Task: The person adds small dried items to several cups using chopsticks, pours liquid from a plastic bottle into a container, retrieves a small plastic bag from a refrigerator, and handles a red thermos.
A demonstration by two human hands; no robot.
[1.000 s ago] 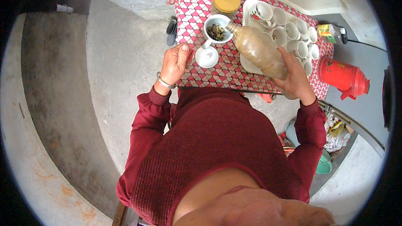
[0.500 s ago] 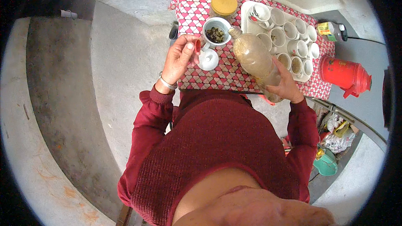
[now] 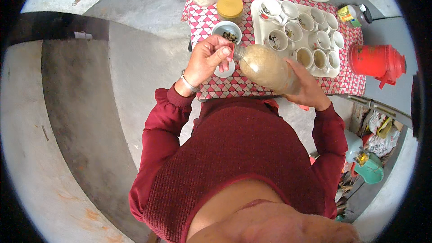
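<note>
My right hand [image 3: 302, 86] grips a clear plastic bottle [image 3: 263, 66] of tan powder, held on its side above the small table. My left hand [image 3: 208, 56] pinches the bottle's neck at the cap end, fingers closed around it. Just beyond the left hand stands a white cup [image 3: 226, 32] with dark leaves inside, and a white lid or saucer [image 3: 225, 69] lies under the hand. A white tray [image 3: 258, 15] with several white cups sits to the right of the bottle.
The table wears a red and white patterned cloth [image 3: 211, 18]. A jar with a yellow lid [image 3: 230, 6] and a clear bag stand at its far edge. A red thermos jug [image 3: 375, 62] is at the right. Clutter and a green container [image 3: 372, 171] lie on the floor right.
The bottle has swung from tilted over the cup to lying level nearer my body. My left hand rose from the table and closed on the bottle's neck.
</note>
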